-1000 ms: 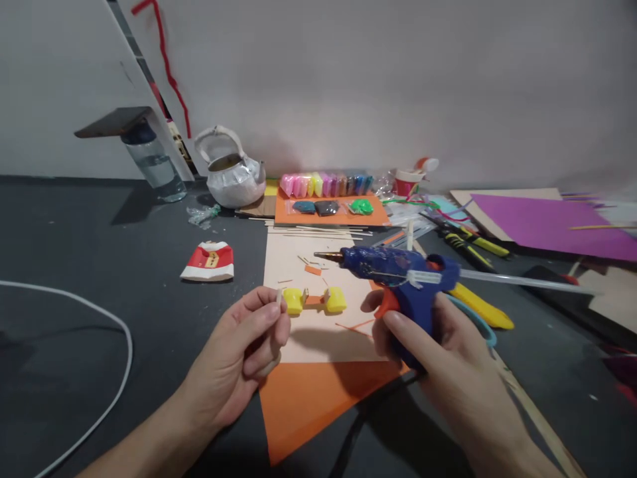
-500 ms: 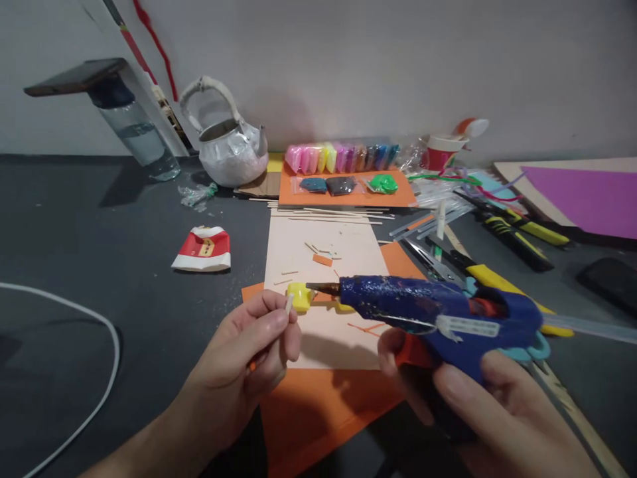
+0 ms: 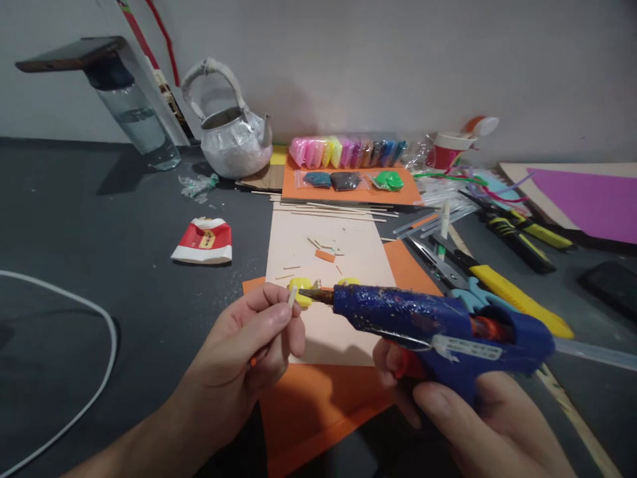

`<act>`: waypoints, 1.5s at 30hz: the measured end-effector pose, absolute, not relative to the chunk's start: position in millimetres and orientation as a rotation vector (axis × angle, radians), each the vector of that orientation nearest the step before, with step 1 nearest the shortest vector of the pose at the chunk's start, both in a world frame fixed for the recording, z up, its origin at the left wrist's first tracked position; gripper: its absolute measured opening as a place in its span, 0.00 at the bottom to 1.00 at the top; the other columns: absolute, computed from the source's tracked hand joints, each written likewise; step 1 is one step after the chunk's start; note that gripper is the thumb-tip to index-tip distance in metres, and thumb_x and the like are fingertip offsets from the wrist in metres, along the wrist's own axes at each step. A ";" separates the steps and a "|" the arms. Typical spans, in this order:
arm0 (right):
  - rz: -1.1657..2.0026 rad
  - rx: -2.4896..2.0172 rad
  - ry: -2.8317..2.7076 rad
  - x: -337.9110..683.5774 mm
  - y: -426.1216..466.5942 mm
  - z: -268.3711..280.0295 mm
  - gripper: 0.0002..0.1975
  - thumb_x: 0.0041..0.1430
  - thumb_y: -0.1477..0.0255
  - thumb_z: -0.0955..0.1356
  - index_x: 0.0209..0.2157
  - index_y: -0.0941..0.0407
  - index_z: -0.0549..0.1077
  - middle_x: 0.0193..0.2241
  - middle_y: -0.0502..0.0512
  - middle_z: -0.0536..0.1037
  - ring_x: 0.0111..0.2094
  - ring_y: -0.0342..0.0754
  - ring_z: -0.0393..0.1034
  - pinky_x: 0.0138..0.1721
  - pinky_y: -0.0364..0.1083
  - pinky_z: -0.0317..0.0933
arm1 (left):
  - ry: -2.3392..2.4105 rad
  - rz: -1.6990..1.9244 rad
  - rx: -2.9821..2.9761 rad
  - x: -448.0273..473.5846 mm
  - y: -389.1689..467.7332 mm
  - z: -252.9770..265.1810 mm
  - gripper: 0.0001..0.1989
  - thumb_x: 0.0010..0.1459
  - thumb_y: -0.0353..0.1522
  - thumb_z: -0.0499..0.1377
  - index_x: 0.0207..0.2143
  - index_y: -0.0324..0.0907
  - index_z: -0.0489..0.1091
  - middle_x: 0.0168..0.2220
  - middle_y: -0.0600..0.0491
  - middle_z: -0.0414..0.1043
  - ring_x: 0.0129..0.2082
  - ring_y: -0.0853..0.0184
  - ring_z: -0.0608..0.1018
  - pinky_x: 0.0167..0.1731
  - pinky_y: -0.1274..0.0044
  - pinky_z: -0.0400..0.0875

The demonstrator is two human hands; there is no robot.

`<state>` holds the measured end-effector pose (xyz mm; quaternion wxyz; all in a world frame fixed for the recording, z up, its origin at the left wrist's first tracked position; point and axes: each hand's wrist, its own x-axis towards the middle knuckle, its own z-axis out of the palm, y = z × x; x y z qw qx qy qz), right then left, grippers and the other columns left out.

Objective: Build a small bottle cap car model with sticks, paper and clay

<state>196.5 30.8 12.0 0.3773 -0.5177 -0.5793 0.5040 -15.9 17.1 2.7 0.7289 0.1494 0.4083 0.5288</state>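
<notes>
Between the thumb and fingers of my left hand [image 3: 256, 335] is a short pale stick [image 3: 292, 296], its upper end sticking out. A bit of something orange [image 3: 253, 362] peeks from under the same fingers; what it is I cannot make out. My right hand [image 3: 458, 411] grips a blue glue gun [image 3: 408, 315] by its handle, fingers at the red trigger [image 3: 409, 365]. The gun's dark nozzle points left, close to the stick's top; contact I cannot tell. Behind the nozzle, yellow pieces [image 3: 300, 284] lie on a pale sheet [image 3: 343, 342], partly hidden by hand and gun.
Thin sticks [image 3: 338, 212] and small offcuts lie on the sheet. Clay packets [image 3: 348, 153] are at the back, beside a silver kettle [image 3: 236, 146]. At right are a yellow cutter [image 3: 522, 302], blue-handled scissors [image 3: 478, 295] and pliers [image 3: 517, 242]. A red-white packet [image 3: 203, 241] and white cable [image 3: 112, 338] are left.
The glue gun has moved slightly left and down, so its nozzle tip is now closer to the stick. My left hand stays nearly in place. The view has shifted a little.
</notes>
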 end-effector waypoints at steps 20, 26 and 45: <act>1.272 -1.287 -1.498 196.3 28.6 7.4 0.15 0.54 0.54 0.73 0.30 0.51 0.81 0.25 0.55 0.82 0.20 0.45 0.74 0.21 0.38 0.70 | 0.868 1.121 0.287 -16.1 15.9 4.6 0.10 0.54 0.36 0.67 0.29 0.39 0.72 0.21 0.56 0.72 0.14 0.83 0.50 0.14 0.87 0.44; 1.275 -1.281 -1.534 194.0 30.4 11.2 0.15 0.55 0.54 0.73 0.26 0.50 0.80 0.17 0.51 0.76 0.17 0.42 0.69 0.19 0.36 0.67 | 0.871 1.112 0.268 -17.2 14.7 5.0 0.10 0.54 0.36 0.67 0.29 0.39 0.71 0.22 0.55 0.73 0.14 0.83 0.49 0.14 0.87 0.43; 1.242 -1.348 -1.594 197.1 29.4 6.2 0.22 0.55 0.49 0.71 0.30 0.54 0.81 0.26 0.58 0.82 0.25 0.49 0.77 0.22 0.39 0.71 | 0.878 1.182 0.315 -17.3 17.0 2.0 0.09 0.56 0.32 0.66 0.29 0.40 0.69 0.24 0.59 0.73 0.11 0.85 0.51 0.14 0.86 0.43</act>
